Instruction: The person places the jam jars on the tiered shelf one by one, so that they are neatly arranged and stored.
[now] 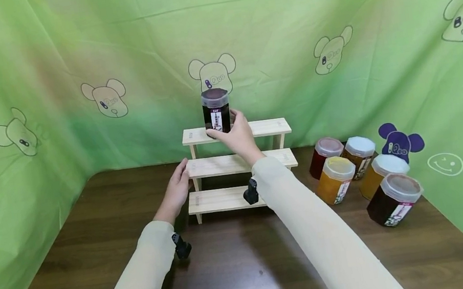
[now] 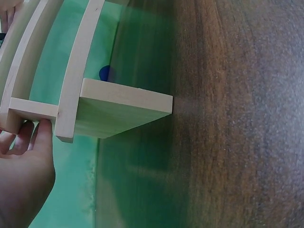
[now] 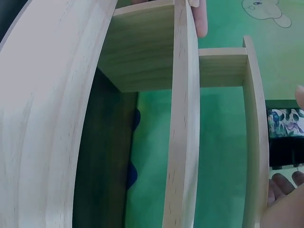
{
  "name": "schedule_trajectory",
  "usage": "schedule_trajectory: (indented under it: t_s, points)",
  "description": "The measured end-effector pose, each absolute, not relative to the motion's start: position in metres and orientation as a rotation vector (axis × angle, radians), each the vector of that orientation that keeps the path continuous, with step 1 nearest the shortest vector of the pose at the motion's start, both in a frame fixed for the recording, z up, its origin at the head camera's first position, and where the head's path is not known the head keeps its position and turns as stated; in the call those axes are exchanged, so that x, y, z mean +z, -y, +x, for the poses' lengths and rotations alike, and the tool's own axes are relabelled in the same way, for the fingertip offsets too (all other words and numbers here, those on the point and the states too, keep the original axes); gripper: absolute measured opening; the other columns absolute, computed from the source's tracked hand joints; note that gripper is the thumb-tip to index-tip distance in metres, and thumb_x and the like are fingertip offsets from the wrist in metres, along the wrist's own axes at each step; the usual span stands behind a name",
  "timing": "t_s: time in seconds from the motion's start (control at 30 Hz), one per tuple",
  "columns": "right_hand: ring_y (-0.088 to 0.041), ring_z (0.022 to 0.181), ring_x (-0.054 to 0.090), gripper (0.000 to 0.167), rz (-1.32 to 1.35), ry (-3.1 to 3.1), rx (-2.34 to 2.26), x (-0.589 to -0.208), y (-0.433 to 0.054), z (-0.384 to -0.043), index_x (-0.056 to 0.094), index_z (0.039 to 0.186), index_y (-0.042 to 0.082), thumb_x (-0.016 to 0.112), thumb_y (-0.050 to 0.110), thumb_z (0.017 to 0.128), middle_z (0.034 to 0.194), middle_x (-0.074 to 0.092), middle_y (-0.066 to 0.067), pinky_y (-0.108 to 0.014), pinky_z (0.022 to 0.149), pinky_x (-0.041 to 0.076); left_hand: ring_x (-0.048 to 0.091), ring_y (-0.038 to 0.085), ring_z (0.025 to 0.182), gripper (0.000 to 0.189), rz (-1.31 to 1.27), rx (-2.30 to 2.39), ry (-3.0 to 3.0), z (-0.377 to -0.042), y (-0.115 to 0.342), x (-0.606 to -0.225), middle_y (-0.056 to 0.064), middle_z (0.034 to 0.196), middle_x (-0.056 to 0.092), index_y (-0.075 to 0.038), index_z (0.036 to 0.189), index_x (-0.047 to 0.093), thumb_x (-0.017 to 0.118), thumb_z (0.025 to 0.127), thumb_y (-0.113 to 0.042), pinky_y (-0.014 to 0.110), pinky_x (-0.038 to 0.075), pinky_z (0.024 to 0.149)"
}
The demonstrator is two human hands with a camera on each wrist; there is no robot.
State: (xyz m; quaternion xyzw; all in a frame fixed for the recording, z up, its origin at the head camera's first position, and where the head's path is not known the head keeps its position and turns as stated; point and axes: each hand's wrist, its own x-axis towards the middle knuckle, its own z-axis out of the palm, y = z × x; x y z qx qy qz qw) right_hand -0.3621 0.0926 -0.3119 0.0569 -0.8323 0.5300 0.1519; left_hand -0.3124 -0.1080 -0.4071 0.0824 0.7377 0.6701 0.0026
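Note:
A three-step wooden display rack (image 1: 240, 163) stands on the table. My right hand (image 1: 239, 137) holds a dark jar (image 1: 216, 109) with a clear lid and a white-and-purple label. The jar is upright at the left half of the top step; its base meets that step in the right wrist view, where the jar (image 3: 285, 145) is partly cut off. My left hand (image 1: 177, 191) grips the left end of the rack at the middle step. In the left wrist view, the thumb and curled fingers of the left hand (image 2: 26, 175) lie against the wood.
Right of the rack stand several lidded jars: a red one (image 1: 320, 159), a brown one (image 1: 355, 161), two orange-yellow ones (image 1: 334, 187) and a dark one (image 1: 389, 206). Green printed cloth (image 1: 146, 43) hangs behind and beside the brown wooden table (image 1: 232, 273).

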Motion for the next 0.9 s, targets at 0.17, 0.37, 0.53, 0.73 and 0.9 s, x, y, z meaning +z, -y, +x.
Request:
schedule_trajectory:
  t_s: [0.17, 0.37, 0.53, 0.73, 0.9]
  points:
    - [-0.033, 0.139, 0.04, 0.105, 0.198, 2.424, 1.579, -0.312, -0.106, -0.356, 0.023, 0.157, 0.006, 0.084, 0.042, 0.081, 0.154, 0.036, -0.018, -0.042, 0.115, 0.035, 0.028, 0.03, 0.147, 0.05, 0.269, 2.105, -2.309, -0.311, 0.107, -0.407, 0.014, 0.164, 0.021, -0.009, 0.161, 0.02, 0.028, 0.112, -0.017, 0.046, 0.031, 0.117]
    - [-0.033, 0.14, 0.038, 0.104, 0.256, 2.482, 1.572, -0.309, -0.121, -0.346, 0.023, 0.157, 0.006, 0.083, 0.043, 0.082, 0.156, 0.035, -0.018, -0.043, 0.115, 0.034, 0.025, 0.031, 0.147, 0.051, 0.27, 2.102, -2.293, -0.311, 0.108, -0.407, 0.014, 0.165, 0.018, -0.011, 0.162, 0.018, 0.027, 0.112, -0.019, 0.048, 0.028, 0.118]
    - [-0.032, 0.14, 0.039, 0.097, 0.289, 2.517, 1.512, -0.309, -0.135, -0.336, 0.027, 0.156, 0.006, 0.082, 0.042, 0.084, 0.155, 0.037, -0.018, -0.042, 0.116, 0.034, 0.026, 0.031, 0.147, 0.051, 0.253, 2.109, -2.286, -0.312, 0.108, -0.407, 0.014, 0.165, 0.018, -0.011, 0.161, 0.018, 0.027, 0.112, -0.017, 0.048, 0.029, 0.118]
    - [-0.032, 0.141, 0.037, 0.096, 0.317, 2.56, 1.419, -0.306, -0.153, -0.323, 0.029, 0.155, 0.005, 0.08, 0.045, 0.085, 0.153, 0.039, -0.017, -0.043, 0.116, 0.032, 0.028, 0.031, 0.146, 0.05, 0.254, 2.112, -2.314, -0.311, 0.108, -0.407, 0.015, 0.164, 0.021, -0.009, 0.161, 0.021, 0.028, 0.112, -0.015, 0.048, 0.031, 0.117]
    - [-0.033, 0.139, 0.04, 0.095, 0.341, 2.589, 1.31, -0.304, -0.173, -0.312, 0.029, 0.155, 0.004, 0.079, 0.047, 0.086, 0.151, 0.041, -0.018, -0.046, 0.115, 0.035, 0.029, 0.031, 0.146, 0.05, 0.256, 2.116, -2.316, -0.311, 0.107, -0.406, 0.015, 0.163, 0.021, -0.008, 0.161, 0.021, 0.027, 0.112, -0.014, 0.047, 0.031, 0.117]
